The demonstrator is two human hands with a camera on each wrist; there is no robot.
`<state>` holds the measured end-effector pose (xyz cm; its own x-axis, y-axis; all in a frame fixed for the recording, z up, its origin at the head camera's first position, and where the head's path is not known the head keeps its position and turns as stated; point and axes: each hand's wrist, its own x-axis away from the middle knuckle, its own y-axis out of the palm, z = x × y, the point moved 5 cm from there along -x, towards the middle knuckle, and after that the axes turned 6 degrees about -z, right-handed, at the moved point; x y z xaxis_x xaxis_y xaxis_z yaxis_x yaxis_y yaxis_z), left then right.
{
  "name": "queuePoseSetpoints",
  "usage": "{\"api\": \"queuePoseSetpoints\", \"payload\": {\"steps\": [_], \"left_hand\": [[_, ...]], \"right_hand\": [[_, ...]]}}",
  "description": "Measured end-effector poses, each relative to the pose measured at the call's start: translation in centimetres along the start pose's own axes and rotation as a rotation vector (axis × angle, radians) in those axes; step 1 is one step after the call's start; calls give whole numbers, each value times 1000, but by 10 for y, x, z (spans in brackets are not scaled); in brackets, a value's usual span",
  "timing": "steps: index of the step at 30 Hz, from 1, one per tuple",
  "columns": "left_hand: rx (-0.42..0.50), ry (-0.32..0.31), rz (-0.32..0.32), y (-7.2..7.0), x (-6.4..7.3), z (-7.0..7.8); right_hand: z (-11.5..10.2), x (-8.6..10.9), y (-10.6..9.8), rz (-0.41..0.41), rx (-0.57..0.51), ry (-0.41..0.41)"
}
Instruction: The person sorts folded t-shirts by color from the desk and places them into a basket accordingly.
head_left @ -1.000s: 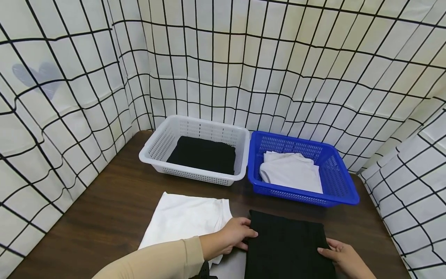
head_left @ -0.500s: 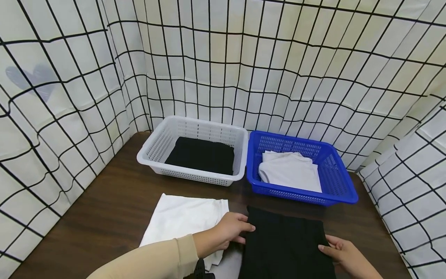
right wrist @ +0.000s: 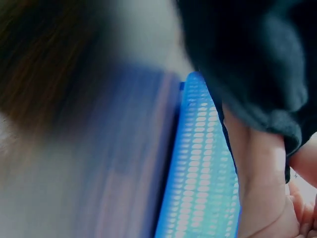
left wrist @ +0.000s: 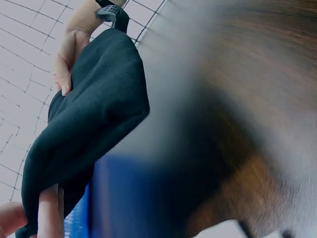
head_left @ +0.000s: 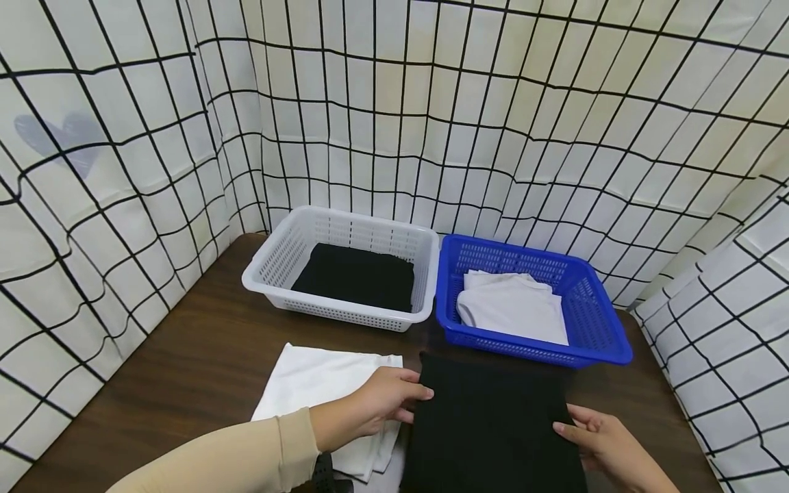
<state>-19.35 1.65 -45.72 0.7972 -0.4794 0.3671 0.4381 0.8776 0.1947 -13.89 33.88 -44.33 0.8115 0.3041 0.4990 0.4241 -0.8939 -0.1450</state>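
A folded black cloth [head_left: 493, 424] is held between both hands at the front right in the head view. My left hand [head_left: 385, 400] pinches its left edge, thumb on top. On the opposite edge my right hand [head_left: 607, 441] grips it with thumb above and fingers beneath. The left wrist view shows the black cloth [left wrist: 94, 109] raised off the table, its folded layers sagging between the hands. A folded white cloth [head_left: 327, 376] lies on the table, partly covered by my left forearm.
At the back stands a white basket [head_left: 261, 282] with a folded black cloth [head_left: 354, 277] inside. Beside it, a blue basket [head_left: 594, 322] contains a folded white cloth [head_left: 514, 308]. Grid-patterned curtains [head_left: 370, 103] enclose the brown table [head_left: 185, 370] at the back and sides.
The black cloth has risen and shifted a little left and toward the baskets, with both hands keeping hold of it. More of the lower part of the white cloth now shows.
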Motion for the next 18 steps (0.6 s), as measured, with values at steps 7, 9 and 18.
{"api": "queuePoseSetpoints", "payload": {"steps": [7, 9, 18], "left_hand": [[-6, 24, 7, -18, 16, 23], [-4, 32, 1, -22, 21, 30], [-26, 33, 33, -38, 40, 54]], "right_hand": [[-25, -6, 11, -47, -30, -47], [-33, -7, 14, -126, -64, -98], [-61, -15, 21, -297, -122, -213]]}}
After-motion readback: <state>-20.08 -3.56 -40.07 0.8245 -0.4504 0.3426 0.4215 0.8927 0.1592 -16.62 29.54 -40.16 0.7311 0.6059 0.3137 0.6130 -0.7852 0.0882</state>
